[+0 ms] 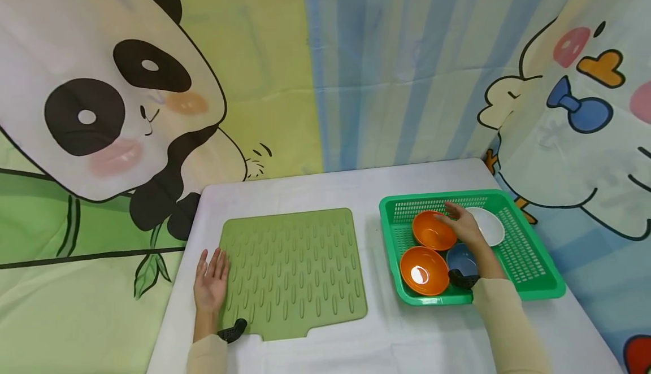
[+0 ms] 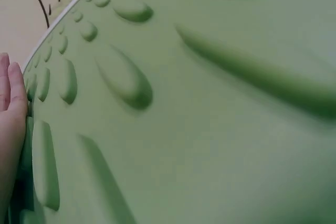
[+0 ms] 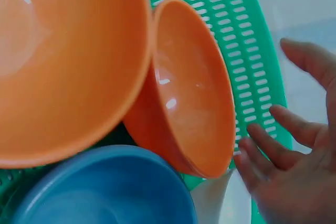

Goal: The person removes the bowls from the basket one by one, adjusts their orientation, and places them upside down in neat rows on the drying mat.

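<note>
My right hand point(image 1: 463, 224) hovers over a green plastic basket point(image 1: 551, 289), fingers spread beside the rear orange bowl point(image 1: 432, 233). In the right wrist view that orange bowl point(image 3: 197, 93) stands tilted, with the fingertips close to its rim and nothing in the grasp. A second orange bowl point(image 1: 417, 278), a blue bowl point(image 1: 460, 258) and a white bowl point(image 1: 488, 226) share the basket. On the left, my left hand point(image 1: 211, 281) lies palm up with fingers extended, along the left edge of a green ridged mat point(image 1: 295, 272), holding nothing.
A white cloth covers the table point(image 1: 376, 340). Behind it hangs a curtain point(image 1: 376, 69) with a panda, stripes and a white cartoon bird. The mat lies left of the basket, with a strip of white cloth between them.
</note>
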Motion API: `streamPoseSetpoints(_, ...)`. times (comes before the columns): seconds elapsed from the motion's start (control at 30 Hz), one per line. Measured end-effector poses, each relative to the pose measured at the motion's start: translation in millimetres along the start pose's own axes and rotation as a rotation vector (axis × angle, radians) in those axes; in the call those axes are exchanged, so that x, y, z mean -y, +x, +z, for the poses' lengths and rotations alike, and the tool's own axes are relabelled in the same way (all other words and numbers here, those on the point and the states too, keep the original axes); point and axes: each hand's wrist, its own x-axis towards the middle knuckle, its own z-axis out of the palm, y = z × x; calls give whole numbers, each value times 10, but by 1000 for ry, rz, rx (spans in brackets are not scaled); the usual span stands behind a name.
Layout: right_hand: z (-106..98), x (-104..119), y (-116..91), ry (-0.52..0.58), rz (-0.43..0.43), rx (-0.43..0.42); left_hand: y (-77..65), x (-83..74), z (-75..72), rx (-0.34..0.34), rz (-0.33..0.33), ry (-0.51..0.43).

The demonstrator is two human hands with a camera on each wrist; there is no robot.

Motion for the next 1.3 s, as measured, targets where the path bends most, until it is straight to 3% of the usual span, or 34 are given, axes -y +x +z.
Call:
streamPoseSetpoints(0.07,40,2,1,-102,-45,-10,-4,21,9,-18,26,144)
streamPoseSetpoints(0.2,136,36,-10,-312,-108,8,12,87,46,-84,87,542)
streamPoseSetpoints(0.33,227,60,-35,-428,-125,42,36,148,71,-151,125,899)
streamPoseSetpoints(0.43,293,56,-43,-475,-96,50,37,172,75,-157,137,1031)
streamPoseSetpoints(0.57,360,40,-30,-537,-71,59,22,195,72,-104,140,1221)
streamPoseSetpoints(0.7,390,36,-15,-590,-75,59,3,206,59,-88,106,1442)
streamPoseSetpoints(0.97,407,52,-44,-597,-96,24,-3,211,40,-39,83,1596)
streamPoseSetpoints(1.3,429,79,-3,-636,-74,26,2,206,15,-81,61,1635)
